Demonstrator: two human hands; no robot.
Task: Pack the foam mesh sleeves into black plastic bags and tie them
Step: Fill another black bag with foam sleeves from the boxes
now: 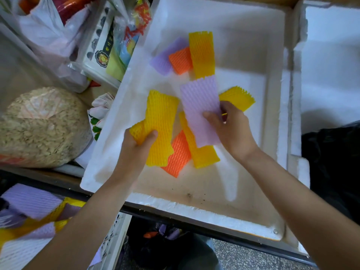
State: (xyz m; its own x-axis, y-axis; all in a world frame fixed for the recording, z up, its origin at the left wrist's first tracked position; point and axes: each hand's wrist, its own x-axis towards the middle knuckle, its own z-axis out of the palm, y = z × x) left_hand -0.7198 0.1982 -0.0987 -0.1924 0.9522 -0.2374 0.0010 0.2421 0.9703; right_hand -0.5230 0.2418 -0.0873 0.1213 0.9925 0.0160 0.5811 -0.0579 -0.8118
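Foam mesh sleeves (201,53) lie in white foam tray (194,188) under hands. Left hand (136,147) grasps yellow sleeve (159,117), right hand (233,129) pinches purple sleeve (200,102). Black bag (331,162) beyond right hand.

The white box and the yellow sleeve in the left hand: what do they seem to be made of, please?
White box: likely expanded polystyrene, matte, with crumbly beaded edges. Yellow sleeve in the left hand: apparently soft foam netting, matte, diamond-mesh ribbing.

Black bag (335,164) cut off R edge; sleeve pile (29,209) blurred btm-left
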